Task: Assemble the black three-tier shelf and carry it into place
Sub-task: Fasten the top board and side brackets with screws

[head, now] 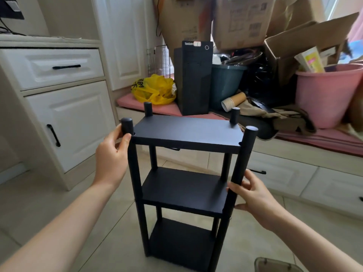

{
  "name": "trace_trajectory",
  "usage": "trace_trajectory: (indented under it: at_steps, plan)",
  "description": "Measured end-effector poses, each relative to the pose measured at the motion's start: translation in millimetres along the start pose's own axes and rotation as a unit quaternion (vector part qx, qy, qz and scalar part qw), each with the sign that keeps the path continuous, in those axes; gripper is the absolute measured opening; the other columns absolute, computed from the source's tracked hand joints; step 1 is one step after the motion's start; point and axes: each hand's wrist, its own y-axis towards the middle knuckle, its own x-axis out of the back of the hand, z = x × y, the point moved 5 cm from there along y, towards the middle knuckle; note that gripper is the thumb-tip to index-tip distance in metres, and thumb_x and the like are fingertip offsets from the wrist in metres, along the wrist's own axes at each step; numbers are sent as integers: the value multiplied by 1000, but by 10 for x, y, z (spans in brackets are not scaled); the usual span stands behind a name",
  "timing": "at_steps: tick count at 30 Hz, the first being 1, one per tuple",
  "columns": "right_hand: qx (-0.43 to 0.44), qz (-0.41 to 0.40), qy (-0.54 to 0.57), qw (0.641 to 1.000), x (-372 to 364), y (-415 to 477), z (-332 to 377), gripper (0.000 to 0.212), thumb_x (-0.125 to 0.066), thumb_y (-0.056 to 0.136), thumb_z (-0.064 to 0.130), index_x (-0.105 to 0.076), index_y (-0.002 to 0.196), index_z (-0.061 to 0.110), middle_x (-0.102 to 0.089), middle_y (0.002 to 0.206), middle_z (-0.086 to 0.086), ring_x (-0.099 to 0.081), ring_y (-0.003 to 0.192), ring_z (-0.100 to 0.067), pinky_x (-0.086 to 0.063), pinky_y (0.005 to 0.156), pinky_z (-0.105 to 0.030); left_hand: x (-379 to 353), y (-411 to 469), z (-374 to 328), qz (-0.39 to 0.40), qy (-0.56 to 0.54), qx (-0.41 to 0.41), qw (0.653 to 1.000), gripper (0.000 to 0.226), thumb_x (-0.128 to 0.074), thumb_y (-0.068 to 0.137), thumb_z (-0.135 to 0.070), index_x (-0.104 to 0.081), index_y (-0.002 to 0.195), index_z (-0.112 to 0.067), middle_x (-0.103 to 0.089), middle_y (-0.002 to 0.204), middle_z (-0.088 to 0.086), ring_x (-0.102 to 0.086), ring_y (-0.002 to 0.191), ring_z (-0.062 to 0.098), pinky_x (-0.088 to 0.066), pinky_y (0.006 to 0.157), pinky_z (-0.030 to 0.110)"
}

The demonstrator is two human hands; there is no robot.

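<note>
Readable text: black computer tower (194, 79) at back has white lettering across the top starting "Think", the end covered by a pale sticker, and a round ring button beside it. Yellow plastic bag (154, 90) carries black printed characters, too crumpled to read. Print on the cardboard boxes (241, 20) is too blurred to read. The black three-tier shelf (186, 132) stands upright on the tiled floor (98, 222), centre of view and between both arms. Its long axis is vertical, with three flat boards stacked level and the long edges of the boards running left to right. Four round posts poke up above the top board. The left hand (113, 154) grips the shelf by its near-left post (126, 124) at top-board height, thumb and fingers curled round it just under the cap. The right hand (253, 195) grips the shelf lower down by its near-right post (243, 163), about level with the middle board, fingers wrapped on the post and thumb below. That post leans slightly outward at the top. A white cabinet (64, 118) with black handles is at left. A stack of paper cups (233, 101) lies on its side behind the shelf, and a pink tub (326, 95) sits at right.
</note>
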Motion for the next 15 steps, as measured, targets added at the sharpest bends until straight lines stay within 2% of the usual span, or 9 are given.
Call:
trace_trajectory:
  at_steps: [4, 8, 13, 15]
  plan:
    - [7, -1, -7, 1000, -19, -157, 38, 11, -66, 94, 19, -65, 102, 27, -72, 100, -3, -71, 94, -16, -59, 83, -50, -85, 70, 26, -40, -22, 12, 999, 36, -58, 102, -17, -62, 137, -8, -65, 122, -4, -61, 110, 9, -41, 87, 3]
    - [9, 0, -9, 1000, -98, -289, 63, 13, -67, 93, 20, -69, 92, 33, -71, 100, 0, -69, 97, -18, -57, 86, -52, -151, 99, 64, -73, -41, 39, 996, 35, -60, 101, -18, -63, 135, -8, -66, 117, -5, -63, 105, 9, -41, 81, -1]
    - [13, 23, -30, 999, -195, -396, 44, 15, -69, 92, 24, -69, 87, 38, -70, 97, 9, -68, 95, -12, -58, 82, -39, -146, 72, 149, -96, -90, 85, 988, 32, -61, 101, -17, -66, 132, -11, -69, 115, -4, -65, 104, 7, -44, 85, 4]
    - [14, 27, -32, 999, -215, -419, 51, 15, -69, 91, 25, -69, 86, 39, -70, 95, 10, -68, 92, -10, -58, 79, -33, -121, 61, 173, -87, -95, 96, 987, 29, -60, 101, -18, -68, 128, -12, -70, 112, -4, -66, 104, 8, -46, 88, 10]
